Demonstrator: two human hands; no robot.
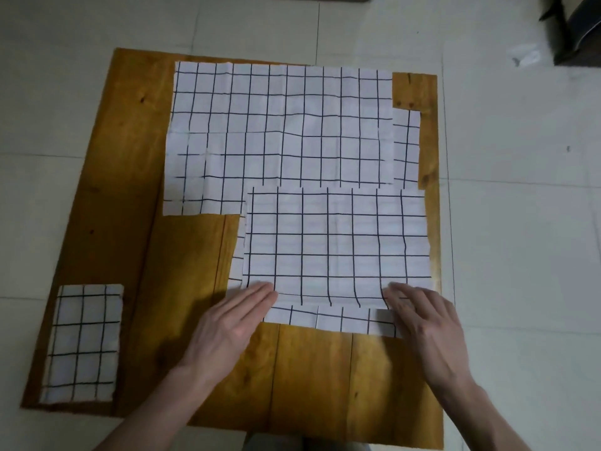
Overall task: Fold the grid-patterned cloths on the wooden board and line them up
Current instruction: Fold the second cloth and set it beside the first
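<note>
A: Report the position of the hands.

B: I see both hands flat with fingers straight, gripping nothing. The left hand [235, 315] presses the near left corner of the near cloth [336, 242]. The right hand [422, 315] presses its near right corner. The hands are well apart, one at each end of the cloth's near edge.

A: State of the near cloth?

B: It lies on the near right part of the board [107, 203], folded over itself. The upper layer's near edge stops short of the lower layer, so a strip of the lower layer shows nearest me, between the two hands. A narrow strip also shows along the left side.

A: Other cloths?

B: I count a large cloth [279, 125] spread flat across the far part of the board; the near cloth overlaps its near right edge. Another cloth edge [406, 148] shows from beneath the large cloth at the far right. A folded cloth [84, 343] sits in the near left corner of the board, well apart from both hands.

A: Surroundings?

B: The board rests on a tiled floor [520, 222]. A dark object [575, 30] lies at the far right; I cannot identify it.
</note>
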